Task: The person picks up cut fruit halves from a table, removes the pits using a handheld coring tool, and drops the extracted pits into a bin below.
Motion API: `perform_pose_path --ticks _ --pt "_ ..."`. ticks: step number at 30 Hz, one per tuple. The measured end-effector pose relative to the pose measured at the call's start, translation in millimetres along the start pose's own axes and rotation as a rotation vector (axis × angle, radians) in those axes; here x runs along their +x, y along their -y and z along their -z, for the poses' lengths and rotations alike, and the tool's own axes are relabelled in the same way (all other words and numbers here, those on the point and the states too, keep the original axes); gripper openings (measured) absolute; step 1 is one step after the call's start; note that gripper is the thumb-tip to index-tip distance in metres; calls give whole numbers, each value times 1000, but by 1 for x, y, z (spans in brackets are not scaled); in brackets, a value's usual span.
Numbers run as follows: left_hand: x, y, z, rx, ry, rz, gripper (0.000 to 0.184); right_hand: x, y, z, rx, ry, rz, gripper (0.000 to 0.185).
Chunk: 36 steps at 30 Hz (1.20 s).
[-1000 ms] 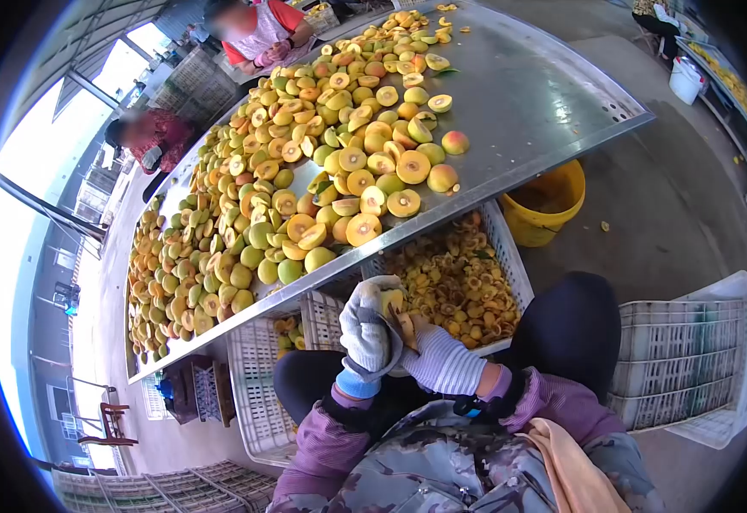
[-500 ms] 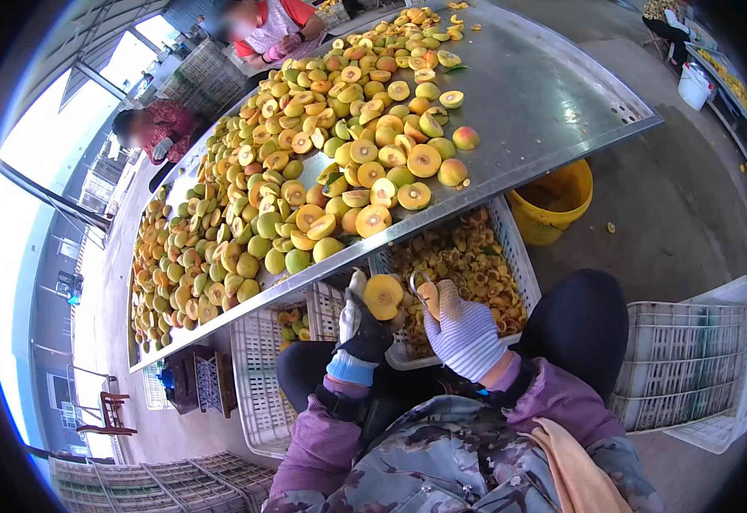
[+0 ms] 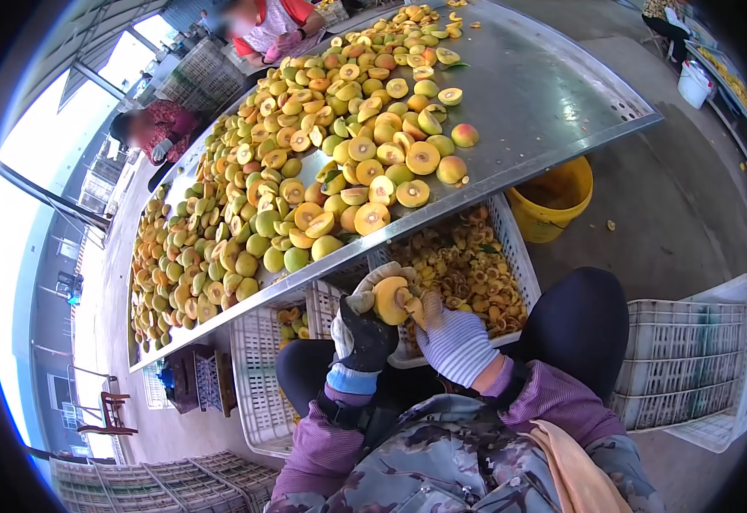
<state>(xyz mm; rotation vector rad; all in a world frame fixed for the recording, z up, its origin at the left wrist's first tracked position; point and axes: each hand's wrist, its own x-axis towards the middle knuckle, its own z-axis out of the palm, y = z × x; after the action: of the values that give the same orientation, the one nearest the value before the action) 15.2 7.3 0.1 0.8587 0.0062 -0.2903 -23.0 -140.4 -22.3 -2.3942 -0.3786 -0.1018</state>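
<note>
A yellow peach half [image 3: 388, 301] sits in my left hand [image 3: 363, 332], whose gloved fingers curl round its far side. My right hand [image 3: 454, 338], in a striped glove with stained fingertips, is closed and pressed against the peach's right side. The small looped metal tool it holds is mostly hidden behind fingers and fruit. Both hands are over the near edge of a white crate [image 3: 519, 256] filled with peach scraps [image 3: 467, 274]. Above them, many cut peaches [image 3: 305, 171] are heaped on a metal table [image 3: 553, 111].
The table's raised edge [image 3: 425, 224] runs just beyond my hands. A yellow bucket [image 3: 553, 224] stands under its right side. Another white crate [image 3: 256, 376] is at my left, stacked crates [image 3: 681, 363] at my right. Two people [image 3: 168, 132] [image 3: 279, 26] sit along the far side.
My right hand has moved left, bringing the tool against the peach half. My left hand has tilted the fruit, turning its cut face from the camera.
</note>
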Motion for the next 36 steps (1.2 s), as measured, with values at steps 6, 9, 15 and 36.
perform_pose_path --ticks 6,9,15,36 --pt "-11 6 -24 557 -53 -349 27 1 3 -1 23 105 -23 45" --pt "-10 5 -23 548 -99 -351 40 2 15 9 152 198 -103 45" --pt "-8 -10 -20 426 50 -234 59 -5 6 -11 487 161 133 37" --pt "2 -17 -42 1143 50 -450 31 -6 17 27 550 341 -128 29"
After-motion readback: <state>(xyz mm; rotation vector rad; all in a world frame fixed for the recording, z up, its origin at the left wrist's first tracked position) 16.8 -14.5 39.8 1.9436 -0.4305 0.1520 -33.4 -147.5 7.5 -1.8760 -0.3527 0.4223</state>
